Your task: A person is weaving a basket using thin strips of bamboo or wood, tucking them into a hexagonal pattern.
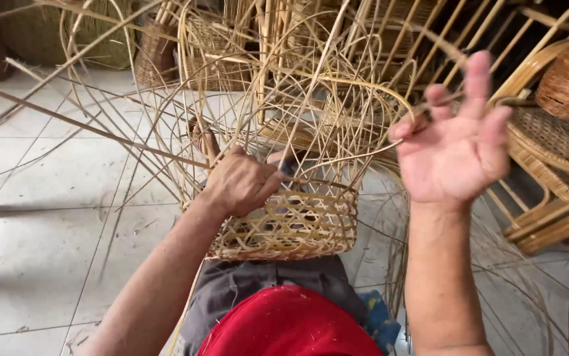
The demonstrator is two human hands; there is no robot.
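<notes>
Fingers of left hand [241, 181] grip basket [291, 224]; right hand [452, 148] pulls strip [363, 86].

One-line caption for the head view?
Left hand grips the half-woven basket on the lap; right hand lifts a cane strip.
</notes>
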